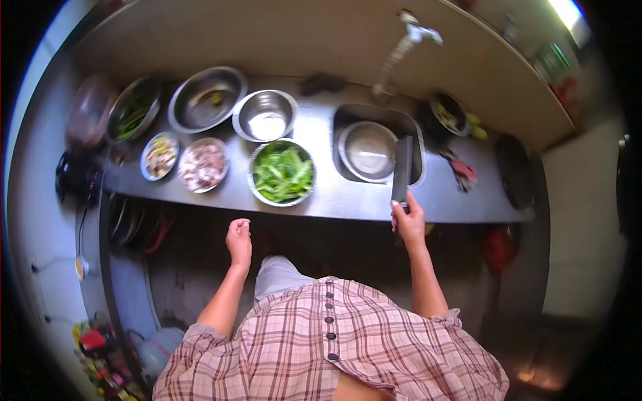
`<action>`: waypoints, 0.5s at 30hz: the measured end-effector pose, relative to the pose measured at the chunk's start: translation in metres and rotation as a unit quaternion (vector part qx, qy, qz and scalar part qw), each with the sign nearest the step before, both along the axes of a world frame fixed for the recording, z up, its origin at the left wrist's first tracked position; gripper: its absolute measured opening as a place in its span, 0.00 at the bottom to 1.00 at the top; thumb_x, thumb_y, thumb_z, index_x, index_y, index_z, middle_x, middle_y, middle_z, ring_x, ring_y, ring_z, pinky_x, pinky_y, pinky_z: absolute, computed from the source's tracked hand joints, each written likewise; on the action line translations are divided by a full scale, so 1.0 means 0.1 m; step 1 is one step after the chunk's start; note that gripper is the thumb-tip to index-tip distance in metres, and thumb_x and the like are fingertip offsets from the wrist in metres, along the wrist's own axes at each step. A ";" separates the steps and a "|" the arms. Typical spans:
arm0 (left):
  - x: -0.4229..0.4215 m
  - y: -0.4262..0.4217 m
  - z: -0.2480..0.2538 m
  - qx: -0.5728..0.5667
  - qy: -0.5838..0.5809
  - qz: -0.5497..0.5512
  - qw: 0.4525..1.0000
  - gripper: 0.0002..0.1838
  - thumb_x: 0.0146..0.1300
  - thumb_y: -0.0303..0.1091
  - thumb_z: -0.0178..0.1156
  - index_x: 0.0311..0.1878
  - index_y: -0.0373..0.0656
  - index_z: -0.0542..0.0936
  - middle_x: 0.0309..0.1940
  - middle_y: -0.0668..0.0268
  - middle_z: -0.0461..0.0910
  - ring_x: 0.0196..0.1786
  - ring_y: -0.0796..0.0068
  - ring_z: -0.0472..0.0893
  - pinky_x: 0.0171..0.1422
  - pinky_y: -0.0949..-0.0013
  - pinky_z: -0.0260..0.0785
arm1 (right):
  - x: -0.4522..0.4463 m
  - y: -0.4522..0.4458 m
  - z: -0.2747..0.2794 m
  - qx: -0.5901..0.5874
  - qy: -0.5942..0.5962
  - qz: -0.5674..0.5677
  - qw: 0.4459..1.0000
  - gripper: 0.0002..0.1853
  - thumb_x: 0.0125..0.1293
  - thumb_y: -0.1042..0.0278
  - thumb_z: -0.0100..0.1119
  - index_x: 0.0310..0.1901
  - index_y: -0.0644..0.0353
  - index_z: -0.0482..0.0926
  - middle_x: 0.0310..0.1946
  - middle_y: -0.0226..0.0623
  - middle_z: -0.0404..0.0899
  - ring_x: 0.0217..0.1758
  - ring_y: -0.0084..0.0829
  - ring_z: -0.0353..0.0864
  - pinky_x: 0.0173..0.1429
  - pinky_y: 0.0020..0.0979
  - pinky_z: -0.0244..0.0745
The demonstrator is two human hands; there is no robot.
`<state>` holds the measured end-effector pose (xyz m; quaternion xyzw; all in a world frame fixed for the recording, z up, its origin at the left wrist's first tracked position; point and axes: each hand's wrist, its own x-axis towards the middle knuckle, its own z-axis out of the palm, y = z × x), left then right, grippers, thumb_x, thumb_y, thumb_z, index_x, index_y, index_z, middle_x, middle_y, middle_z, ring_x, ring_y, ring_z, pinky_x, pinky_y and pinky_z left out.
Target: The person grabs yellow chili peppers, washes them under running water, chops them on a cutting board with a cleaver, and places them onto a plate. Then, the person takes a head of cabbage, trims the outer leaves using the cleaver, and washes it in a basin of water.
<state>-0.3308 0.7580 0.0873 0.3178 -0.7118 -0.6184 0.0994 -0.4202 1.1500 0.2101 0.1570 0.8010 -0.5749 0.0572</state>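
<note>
My right hand [409, 220] grips the dark handle of a kitchen knife [402, 167] at the counter's front edge. Its long, square-ended blade points away from me, over the right side of the sink [418, 175]. A metal basin [368, 152] sits in that sink, left of the blade. My left hand [239, 237] hangs in front of the counter with its fingers curled closed, and nothing shows in it. Closest to it on the counter are a bowl of cut green leaves [283, 172] and a bowl of pale pink chopped meat [203, 165].
Along the back stand an upright-rimmed metal bowl [265, 115], a wide basin [207, 100] and a bowl of green vegetables [134, 115]. A small bowl of chopped pieces [160, 156] is at left. A tap [408, 40] overhangs the sink. Scissors [463, 172] lie to the right.
</note>
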 end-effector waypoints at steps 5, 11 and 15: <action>-0.17 1.03 0.24 0.055 -0.011 -0.205 0.977 0.05 0.64 0.31 0.57 0.37 0.42 0.79 0.20 0.78 0.69 0.22 0.90 0.65 0.24 0.81 0.57 | 0.44 0.68 -0.04 0.365 0.160 0.062 0.915 0.27 0.57 0.72 0.58 0.61 0.45 0.73 0.32 0.45 0.76 0.36 0.46 0.77 0.43 0.41 0.74; -0.52 1.74 0.28 0.057 -0.030 -0.343 0.937 0.05 0.65 0.31 0.56 0.40 0.41 0.78 0.18 0.77 0.69 0.20 0.88 0.65 0.23 0.79 0.57 | 0.55 1.13 -0.18 0.349 0.119 0.031 0.929 0.25 0.56 0.73 0.60 0.58 0.46 0.75 0.32 0.46 0.77 0.37 0.48 0.78 0.44 0.43 0.74; -0.95 2.12 0.27 0.071 -0.042 -0.364 0.928 0.07 0.67 0.31 0.54 0.44 0.40 0.75 0.20 0.74 0.70 0.21 0.86 0.67 0.23 0.80 0.58 | 0.44 1.36 -0.35 0.084 0.039 -0.044 0.995 0.26 0.60 0.73 0.57 0.61 0.56 0.70 0.30 0.40 0.78 0.26 0.33 0.78 0.28 0.32 0.74</action>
